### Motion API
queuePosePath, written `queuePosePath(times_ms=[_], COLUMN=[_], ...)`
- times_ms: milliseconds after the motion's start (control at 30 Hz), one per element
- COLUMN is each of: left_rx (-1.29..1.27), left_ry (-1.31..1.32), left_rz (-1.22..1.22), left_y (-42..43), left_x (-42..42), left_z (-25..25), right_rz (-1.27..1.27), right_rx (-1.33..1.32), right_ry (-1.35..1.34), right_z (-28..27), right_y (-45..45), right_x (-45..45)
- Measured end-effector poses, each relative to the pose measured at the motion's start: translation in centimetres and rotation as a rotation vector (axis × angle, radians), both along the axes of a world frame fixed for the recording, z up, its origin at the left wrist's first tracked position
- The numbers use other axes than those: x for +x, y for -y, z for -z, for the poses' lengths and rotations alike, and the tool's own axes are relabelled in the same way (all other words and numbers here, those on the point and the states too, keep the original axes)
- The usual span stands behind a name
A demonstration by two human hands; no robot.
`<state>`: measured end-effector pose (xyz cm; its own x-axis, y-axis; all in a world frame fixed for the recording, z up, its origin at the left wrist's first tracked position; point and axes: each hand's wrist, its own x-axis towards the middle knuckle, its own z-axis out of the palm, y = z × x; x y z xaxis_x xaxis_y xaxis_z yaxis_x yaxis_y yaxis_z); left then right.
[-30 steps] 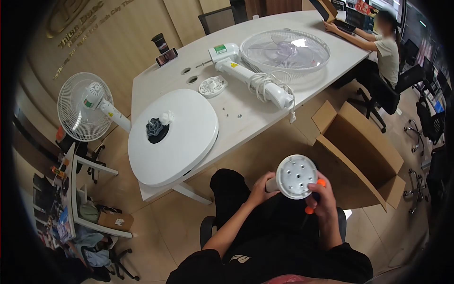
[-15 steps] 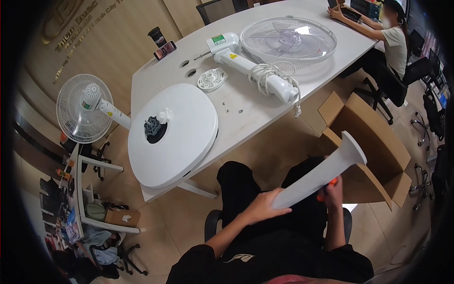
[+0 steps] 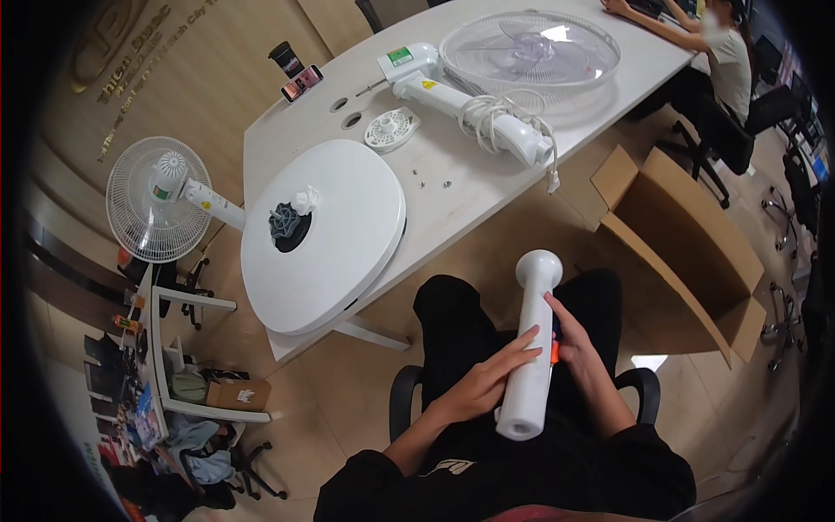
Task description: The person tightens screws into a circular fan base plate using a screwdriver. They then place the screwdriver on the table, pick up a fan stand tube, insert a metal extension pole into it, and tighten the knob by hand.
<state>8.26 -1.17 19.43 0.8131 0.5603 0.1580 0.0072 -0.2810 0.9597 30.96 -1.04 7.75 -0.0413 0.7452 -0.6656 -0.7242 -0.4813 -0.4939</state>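
Over my lap is a white fan stand tube, its flared end pointing away and its narrow, hollow end toward me. My left hand grips it from the left, fingers laid across the upper side. On the other side, my right hand is closed around a small orange and dark blue tool pressed beside the tube. Most of that tool is hidden by the palm and tube, so its kind does not show.
On the white table are a round fan base with a dark knob, a fan body with coiled cord, a fan grille, a small vented cover and several screws. An open carton stands right; a person sits beyond.
The tube has swung from slanting up to the right to lying nearly straight ahead, lower over my lap. My right hand has moved left with the orange tool. The view has shifted slightly.
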Motion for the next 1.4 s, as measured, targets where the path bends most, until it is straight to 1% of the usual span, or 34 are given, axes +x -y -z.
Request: queuePosePath(times_ms=[33, 67, 100, 133, 167, 233, 267, 300, 367, 400, 433, 500, 600, 833, 933, 1033, 1167, 1300, 1400], left_rx=[0.043, 0.065, 0.148, 0.217, 0.271, 0.287, 0.172, 0.067, 0.005, 0.121, 0.134, 0.057, 0.049, 0.061, 0.084, 0.090, 0.015, -0.029, 0.004], left_ry=[-0.031, -0.028, -0.034, -0.032, -0.028, -0.091, -0.101, -0.108, 0.002, -0.042, -0.055, -0.058, -0.091, -0.080, -0.151, -0.169, -0.238, -0.232, -0.200], left_rz=[0.031, -0.029, -0.040, -0.045, -0.054, -0.056, -0.098, -0.146, -0.218, -0.259, -0.264, -0.268, -0.283, -0.391, -0.398, -0.391, -0.371, -0.328, -0.341], left_y=[0.2, 0.6, 0.2, -0.3, -0.2, -1.8, -2.4, -3.0, -4.7, -5.7, -6.6, -7.7, -8.3, -7.9, -8.1, -8.4, -8.4, -8.3, -8.2], left_x=[0.2, 1.0, 1.4, 2.0, 2.7, 3.9, 4.7, 5.6, 6.8, 6.9, 6.9, 6.9, 6.7, 6.0, 6.0, 6.1, 6.2, 6.1, 6.1], left_z=[-0.4, -0.8, -0.4, 0.5, 1.6, 3.8, 4.6, 5.3, 9.0, 9.8, 11.6, 14.5, 17.8, 23.7, 23.2, 24.1, 24.1, 24.5, 24.5], right_rz=[0.020, 0.041, 0.061, -0.015, -0.037, -0.070, 0.015, 0.035, 0.242, -0.014, 0.034, 0.032, -0.035, -0.142, -0.144, -0.173, -0.206, -0.145, -0.148], right_rx=[-0.008, -0.018, -0.030, -0.002, -0.029, 0.105, 0.079, 0.099, 0.027, 0.095, 0.061, 0.022, 0.115, 0.113, 0.083, 0.108, 0.045, 0.054, 0.053], right_ry=[-0.063, -0.126, -0.188, -0.269, -0.398, -0.612, -0.511, -0.421, -0.084, -0.040, 0.020, 0.113, 0.183, 0.378, 0.414, 0.470, 0.506, 0.450, 0.459], right_z=[0.9, 1.1, 1.4, 3.5, 3.3, 7.4, 6.0, 6.4, 6.1, 7.5, 7.0, 4.8, 5.6, 5.1, 5.3, 5.4, 5.4, 5.8, 5.3], right_y=[0.2, 0.4, 0.4, 0.7, 0.9, 0.6, 0.7, 0.6, 0.4, 1.5, 1.5, 1.6, 1.7, 1.0, 0.7, 0.6, 0.0, 0.0, 0.2], right_x=[-0.6, -1.3, -2.0, -1.5, -1.3, -0.5, -1.0, -0.4, -0.7, 1.1, 0.8, 1.0, 1.6, 0.5, -0.1, -0.2, -0.4, -0.5, -0.5])
